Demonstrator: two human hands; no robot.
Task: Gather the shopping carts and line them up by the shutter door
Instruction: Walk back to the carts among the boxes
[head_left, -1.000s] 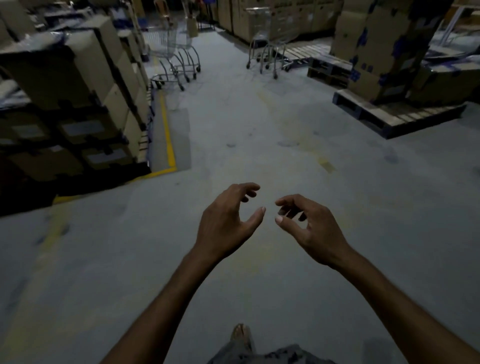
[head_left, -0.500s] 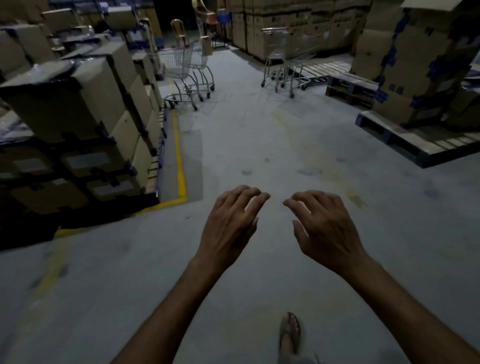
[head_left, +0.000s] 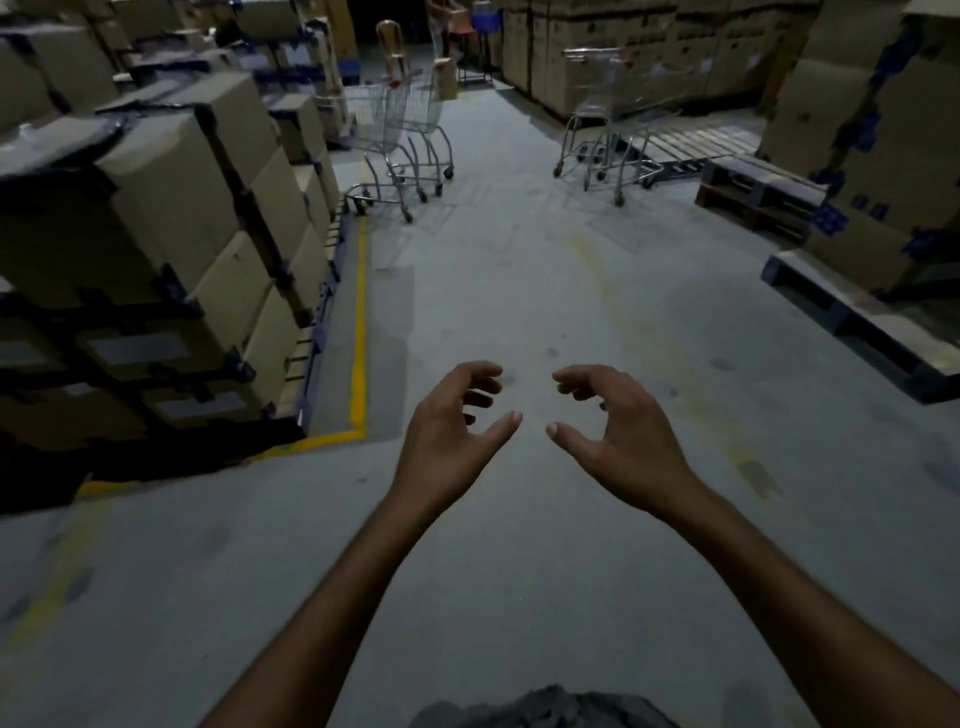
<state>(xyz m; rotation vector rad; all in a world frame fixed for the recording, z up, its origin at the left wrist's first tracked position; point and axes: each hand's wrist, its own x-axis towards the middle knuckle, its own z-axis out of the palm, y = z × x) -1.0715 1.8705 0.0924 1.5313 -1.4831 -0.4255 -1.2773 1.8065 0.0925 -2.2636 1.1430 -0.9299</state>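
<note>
This is a dim warehouse or stockroom. Left of the left grip (head_left: 447, 436), taped cardboard boxes (head_left: 171, 208) stand stacked on pallets inside a yellow floor line (head_left: 358, 332). Right of and beyond the right grip (head_left: 628, 436), more cartons (head_left: 883, 156) sit on a blue pallet (head_left: 852, 317), with bare pallets (head_left: 758, 197) piled past it. Far ahead of both grips, wire shopping carts (head_left: 400, 124) stand on the grey concrete floor (head_left: 519, 291) before a wall of boxes (head_left: 649, 31).
</note>
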